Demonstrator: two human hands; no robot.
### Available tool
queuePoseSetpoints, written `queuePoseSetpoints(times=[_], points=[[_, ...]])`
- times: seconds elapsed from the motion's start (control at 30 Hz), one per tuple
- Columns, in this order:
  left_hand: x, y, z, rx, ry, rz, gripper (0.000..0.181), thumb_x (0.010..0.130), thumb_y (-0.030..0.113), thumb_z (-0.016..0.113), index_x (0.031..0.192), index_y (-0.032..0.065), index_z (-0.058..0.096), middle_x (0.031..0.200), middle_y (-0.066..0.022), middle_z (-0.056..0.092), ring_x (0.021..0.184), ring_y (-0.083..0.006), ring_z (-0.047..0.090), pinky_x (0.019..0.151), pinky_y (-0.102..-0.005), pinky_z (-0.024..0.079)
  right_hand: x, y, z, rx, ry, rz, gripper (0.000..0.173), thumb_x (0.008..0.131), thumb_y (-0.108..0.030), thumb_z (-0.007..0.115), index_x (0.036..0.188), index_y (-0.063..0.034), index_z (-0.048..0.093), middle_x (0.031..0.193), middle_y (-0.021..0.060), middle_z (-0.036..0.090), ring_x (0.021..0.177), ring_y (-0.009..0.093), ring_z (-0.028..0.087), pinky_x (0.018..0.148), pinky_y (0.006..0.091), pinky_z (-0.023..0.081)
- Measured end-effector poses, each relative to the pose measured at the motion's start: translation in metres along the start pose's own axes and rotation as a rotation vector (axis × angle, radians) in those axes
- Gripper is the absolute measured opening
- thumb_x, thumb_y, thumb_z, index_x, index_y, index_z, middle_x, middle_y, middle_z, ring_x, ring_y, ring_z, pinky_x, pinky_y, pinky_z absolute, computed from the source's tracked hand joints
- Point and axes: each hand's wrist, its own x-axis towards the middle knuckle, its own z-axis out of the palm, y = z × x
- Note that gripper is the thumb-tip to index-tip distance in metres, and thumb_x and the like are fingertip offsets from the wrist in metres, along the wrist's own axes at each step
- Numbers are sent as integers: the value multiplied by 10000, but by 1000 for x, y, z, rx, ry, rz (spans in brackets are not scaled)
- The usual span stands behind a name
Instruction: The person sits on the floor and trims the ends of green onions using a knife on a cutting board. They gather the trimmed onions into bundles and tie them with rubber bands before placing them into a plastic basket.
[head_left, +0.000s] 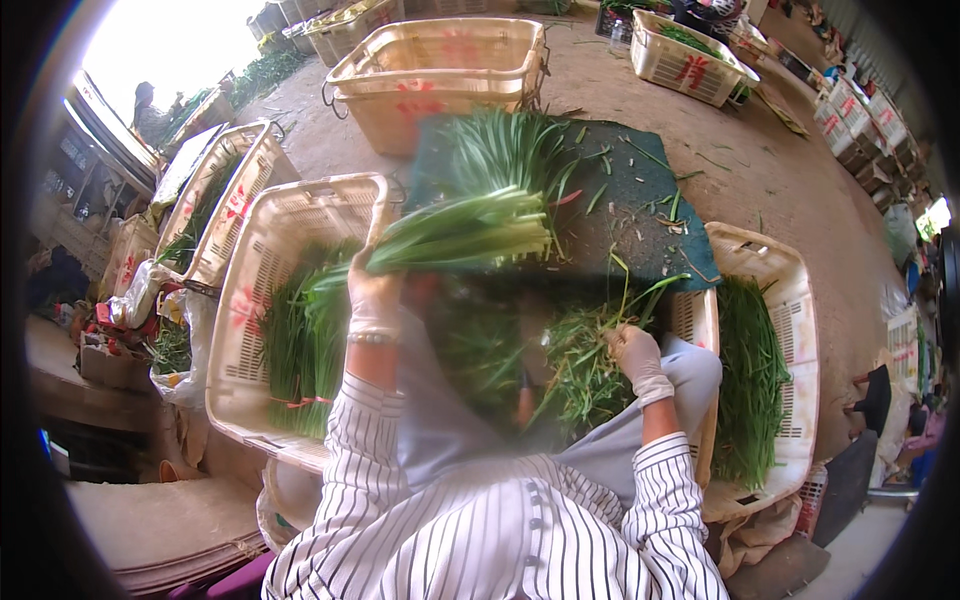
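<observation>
My gloved left hand (375, 289) grips a bundle of long green leaves, likely garlic chives (472, 229), its pale cut ends pointing right. The bundle is blurred and overlaps the front of a dark green mat. More loose leaves (506, 154) lie on the mat (637, 180) behind it. Over my lap, my gloved right hand (636, 356) has its fingers closed on some thin green scraps (592, 367) at the top of a tangled heap. An orange-brown handle (525, 401) shows between my knees; the rest of that tool is hidden.
A plastic crate (315, 187) with tied green bundles (300, 360) stands left, another crate (802, 375) with greens (750, 390) right. Two nested crates (442, 90) stand beyond the mat. Further crates (686, 71) line the floor, and a person (150, 112) is at far left.
</observation>
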Motion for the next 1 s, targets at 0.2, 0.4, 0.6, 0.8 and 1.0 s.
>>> queuePoseSetpoints(times=[0.2, 0.4, 0.6, 0.8, 1.0], points=[[-1, 0, -3, -205, 145, -88, 310, 834, 160, 529, 1092, -6, 576, 1144, -214, 610, 1080, -399, 550, 957, -546, 435, 17, -80, -13, 497, 481, -337, 81, 869, -99, 650, 915, -33, 642, 842, 98, 647, 700, 215, 618, 662, 293, 495], [-20, -15, 6, -148, 107, -38, 282, 844, 149, 523, 1059, -22, 585, 1109, -209, 625, 1043, -385, 581, 925, -539, 469, 13, -174, -67, 336, 718, -617, 165, 798, -187, 708, 891, -63, 651, 952, 92, 648, 886, 249, 598, 798, 348, 461], [-37, -37, 10, 199, -23, 288, 238, 859, 135, 527, 1010, -35, 597, 969, -186, 665, 885, -335, 649, 811, -466, 546, 55, -168, -43, 182, 623, -635, 127, 772, -147, 709, 846, -49, 676, 1016, 118, 640, 960, 282, 573, 861, 366, 440], [-56, -35, 14, -13, -50, 64, 248, 845, 87, 566, 1059, -38, 579, 994, -191, 644, 949, -286, 630, 833, -384, 546, 54, -112, -20, 336, 574, -391, 213, 874, -215, 608, 802, -19, 647, 945, 168, 639, 862, 304, 598, 801, 387, 465], [-36, -18, -11, -113, -135, -29, 233, 818, 84, 583, 1023, -24, 610, 979, -167, 672, 897, -298, 656, 813, -428, 552, 35, -61, -19, 602, 183, -186, 186, 896, -145, 601, 1048, -44, 635, 823, 83, 662, 708, 178, 604, 658, 292, 485]])
